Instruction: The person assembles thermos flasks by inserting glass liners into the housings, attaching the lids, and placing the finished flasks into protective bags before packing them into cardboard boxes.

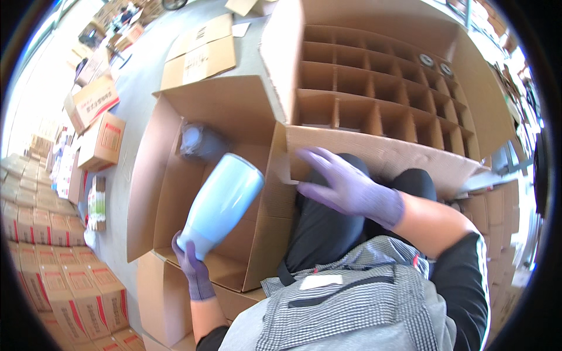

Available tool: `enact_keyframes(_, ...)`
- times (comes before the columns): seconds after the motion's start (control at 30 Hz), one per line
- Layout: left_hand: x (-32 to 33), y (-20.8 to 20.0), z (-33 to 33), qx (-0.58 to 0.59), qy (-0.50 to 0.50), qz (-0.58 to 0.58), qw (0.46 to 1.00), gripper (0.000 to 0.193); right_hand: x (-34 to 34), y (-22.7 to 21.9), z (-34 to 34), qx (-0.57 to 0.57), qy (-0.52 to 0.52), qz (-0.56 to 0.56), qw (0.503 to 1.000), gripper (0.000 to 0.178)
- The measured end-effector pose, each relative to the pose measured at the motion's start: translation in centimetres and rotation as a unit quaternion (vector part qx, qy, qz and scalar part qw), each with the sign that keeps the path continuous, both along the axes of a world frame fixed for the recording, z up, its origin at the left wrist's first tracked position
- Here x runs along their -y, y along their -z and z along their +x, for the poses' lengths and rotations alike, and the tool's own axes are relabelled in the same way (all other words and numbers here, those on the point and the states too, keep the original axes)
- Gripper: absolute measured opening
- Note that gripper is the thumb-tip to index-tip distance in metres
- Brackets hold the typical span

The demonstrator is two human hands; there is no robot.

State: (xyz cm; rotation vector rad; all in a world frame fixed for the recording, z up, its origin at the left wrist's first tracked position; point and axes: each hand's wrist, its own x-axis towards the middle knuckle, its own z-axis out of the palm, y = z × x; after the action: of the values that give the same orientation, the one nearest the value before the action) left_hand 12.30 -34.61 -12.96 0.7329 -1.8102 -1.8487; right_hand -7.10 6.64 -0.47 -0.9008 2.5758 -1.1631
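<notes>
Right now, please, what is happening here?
A person's gloved left hand holds a light blue vessel, tilted, over an open cardboard box; another blue item is inside that box. The gloved right hand, open and holding nothing, is above the lap, near a divided box. Two round items show inside, at the far right.

A glossy, light-blue, tapered tumbler point(222, 199) is slanting over the open cardboard carton point(270, 210), its wider end pointing away and rightward, while its narrower end is resting in the gloved left hand point(193, 269).
</notes>
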Motion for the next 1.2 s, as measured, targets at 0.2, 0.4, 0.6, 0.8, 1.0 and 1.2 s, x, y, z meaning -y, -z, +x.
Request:
enact_keyframes(0.2, -21.5, -10.2, 2.0, -0.157, 0.277, 0.06, 0.946, 0.116, -4.5, -5.0, -0.7, 0.154, 0.224, -0.298, 0.915, 0.056)
enact_keyframes(0.4, -31.0, -9.7, -6.0, 0.046, 0.692, -0.063, 0.718, 0.099, -17.5, -0.7, 0.8, -0.026, 0.16, -0.352, 0.922, 0.033)
enact_keyframes(0.6, -32.6, -13.6, -18.3, -0.191, 0.469, -0.266, 0.82, 0.107, -18.4, 0.9, 3.7, -0.121, 0.224, -0.318, 0.913, 0.019)
enact_keyframes(0.8, -39.1, -14.6, -23.3, -0.278, 0.62, -0.302, 0.669, 0.072, -22.8, 2.6, 1.7, -0.024, 0.119, -0.412, 0.903, 0.021)
enact_keyframes(1.0, -45.3, -20.7, -22.5, -0.336, 0.692, -0.371, 0.52, 0.079, -22.5, 3.8, -3.7, 0.155, 0.018, -0.517, 0.842, 0.043)
enact_keyframes(1.2, -40.6, -13.9, -29.6, -0.191, 0.703, -0.112, 0.675, 0.089, -24.3, -2.6, 0.0, -0.062, 0.068, -0.291, 0.952, 0.066)
